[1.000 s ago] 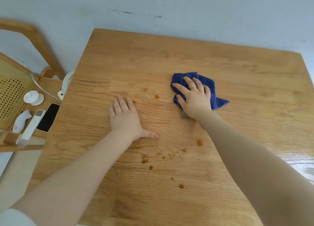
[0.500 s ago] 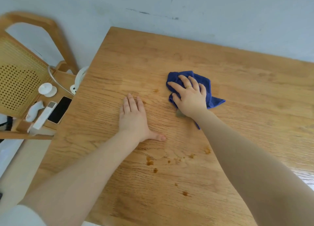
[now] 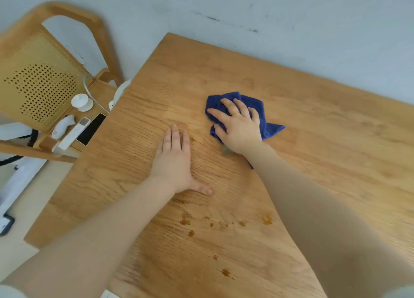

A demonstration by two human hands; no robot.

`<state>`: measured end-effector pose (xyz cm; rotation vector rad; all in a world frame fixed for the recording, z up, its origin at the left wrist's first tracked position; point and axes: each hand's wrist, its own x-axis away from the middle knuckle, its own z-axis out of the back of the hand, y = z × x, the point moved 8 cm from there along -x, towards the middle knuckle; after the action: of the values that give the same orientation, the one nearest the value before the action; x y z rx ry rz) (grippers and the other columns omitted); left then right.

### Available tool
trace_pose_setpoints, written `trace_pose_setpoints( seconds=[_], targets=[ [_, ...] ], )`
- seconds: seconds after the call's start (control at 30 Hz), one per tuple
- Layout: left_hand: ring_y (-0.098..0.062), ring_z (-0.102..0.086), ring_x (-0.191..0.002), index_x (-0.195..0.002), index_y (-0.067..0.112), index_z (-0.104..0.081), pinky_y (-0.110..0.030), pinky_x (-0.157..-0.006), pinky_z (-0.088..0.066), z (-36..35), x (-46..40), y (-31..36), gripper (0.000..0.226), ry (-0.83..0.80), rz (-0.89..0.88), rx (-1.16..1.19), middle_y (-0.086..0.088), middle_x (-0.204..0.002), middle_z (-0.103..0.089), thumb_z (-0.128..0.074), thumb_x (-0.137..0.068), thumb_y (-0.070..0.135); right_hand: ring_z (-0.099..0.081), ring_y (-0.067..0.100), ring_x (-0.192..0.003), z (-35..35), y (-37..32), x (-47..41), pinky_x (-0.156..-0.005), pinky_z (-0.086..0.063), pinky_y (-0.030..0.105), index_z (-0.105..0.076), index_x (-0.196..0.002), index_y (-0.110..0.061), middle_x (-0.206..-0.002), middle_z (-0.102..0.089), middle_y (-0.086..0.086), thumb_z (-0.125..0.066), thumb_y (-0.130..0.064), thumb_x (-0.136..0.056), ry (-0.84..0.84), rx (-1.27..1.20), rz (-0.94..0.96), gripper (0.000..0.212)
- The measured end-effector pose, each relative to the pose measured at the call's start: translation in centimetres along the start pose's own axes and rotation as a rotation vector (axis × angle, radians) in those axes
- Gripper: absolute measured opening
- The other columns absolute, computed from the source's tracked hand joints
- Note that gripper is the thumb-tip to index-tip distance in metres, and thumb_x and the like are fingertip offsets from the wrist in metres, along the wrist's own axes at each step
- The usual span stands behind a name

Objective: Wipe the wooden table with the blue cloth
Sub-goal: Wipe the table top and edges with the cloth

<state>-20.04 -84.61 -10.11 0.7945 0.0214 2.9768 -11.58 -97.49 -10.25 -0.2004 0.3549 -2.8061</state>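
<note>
Since earlier: crumpled blue cloth [image 3: 257, 111] slid slightly left under flat-pressing right hand [image 3: 238, 127]. Left hand [image 3: 173, 161] flat, empty, on wooden table [image 3: 336, 141]. Risk: near-edge brown spots [image 3: 186, 220] missed.

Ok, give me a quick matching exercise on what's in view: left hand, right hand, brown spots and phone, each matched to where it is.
Things:
1. left hand
2. right hand
3. brown spots
4. phone

Places:
A. on the chair seat beside the table
B. pressing the blue cloth
C. flat on the bare wooden table
D. on the tabletop nearer the camera than both hands

Pairs: 1-C, 2-B, 3-D, 4-A
</note>
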Motion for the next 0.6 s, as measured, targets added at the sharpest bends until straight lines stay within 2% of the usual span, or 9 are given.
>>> trace_pose_setpoints(
  seconds=[0.1,0.2,0.33,0.4,0.5,0.6],
  targets=[
    [-0.029,0.016,-0.143,-0.144,0.009,0.02,-0.042,-0.118,-0.001,-0.1,0.1,0.0,0.156,0.01,0.01,0.015,-0.017,-0.152,0.024,-0.06,-0.035,0.086,-0.006,0.026,-0.143,0.4,0.1,-1.9,-0.112,-0.005,0.049,-0.035,-0.136,-0.043,-0.155,-0.016,-0.003,-0.035,-0.039,-0.096,0.023,-0.007,-0.09,0.041],
    [-0.029,0.015,-0.143,-0.145,0.009,0.019,-0.041,-0.118,-0.001,0.1,0.3,0.0,0.156,0.014,0.013,0.03,-0.017,-0.153,0.023,-0.061,-0.035,0.085,-0.009,0.028,-0.142,-0.2,-1.2,0.5,-0.111,-0.008,0.051,-0.036,-0.136,-0.041,-0.155,-0.018,0.0,-0.036,-0.038,-0.095,0.011,0.015,-0.018,0.042],
    [-0.028,0.013,-0.144,-0.145,0.006,0.017,-0.039,-0.116,0.0,0.9,0.6,0.3,0.154,0.032,0.01,0.062,-0.016,-0.154,0.018,-0.066,-0.039,0.082,-0.036,0.036,-0.132,-1.6,-4.6,6.4,-0.101,-0.028,0.057,-0.053,-0.125,-0.037,-0.143,-0.044,0.006,-0.033,-0.041,-0.084,0.007,0.043,0.185,0.046],
    [-0.025,0.01,-0.144,-0.144,0.005,0.019,-0.037,-0.116,-0.002,1.2,0.7,0.0,0.151,0.038,0.004,0.112,-0.013,-0.156,0.015,-0.069,-0.043,0.076,-0.04,0.036,-0.13,-1.7,-4.7,6.6,-0.098,-0.031,0.057,-0.055,-0.123,-0.037,-0.14,-0.047,0.005,-0.032,-0.042,-0.083,-0.037,0.04,0.225,0.047],
    [-0.022,0.005,-0.145,-0.144,0.003,0.017,-0.033,-0.117,-0.004,1.7,0.6,-0.5,0.144,0.045,-0.049,0.153,-0.011,-0.157,0.01,-0.073,-0.052,0.067,-0.023,0.031,-0.139,-1.1,-4.0,3.5,-0.104,-0.02,0.053,-0.042,-0.133,-0.041,-0.151,-0.031,0.001,-0.033,-0.044,-0.089,-0.034,0.05,0.195,0.045],
    [-0.021,-0.001,-0.145,-0.146,0.004,0.013,-0.03,-0.116,-0.007,2.1,0.5,-1.4,0.137,0.031,-0.089,0.257,-0.009,-0.158,0.003,-0.075,-0.058,0.06,-0.007,0.028,-0.142,-0.8,-3.6,0.2,-0.11,-0.009,0.05,-0.029,-0.139,-0.042,-0.156,-0.015,-0.001,-0.034,-0.042,-0.095,0.005,0.031,-0.059,0.045]
  ],
)
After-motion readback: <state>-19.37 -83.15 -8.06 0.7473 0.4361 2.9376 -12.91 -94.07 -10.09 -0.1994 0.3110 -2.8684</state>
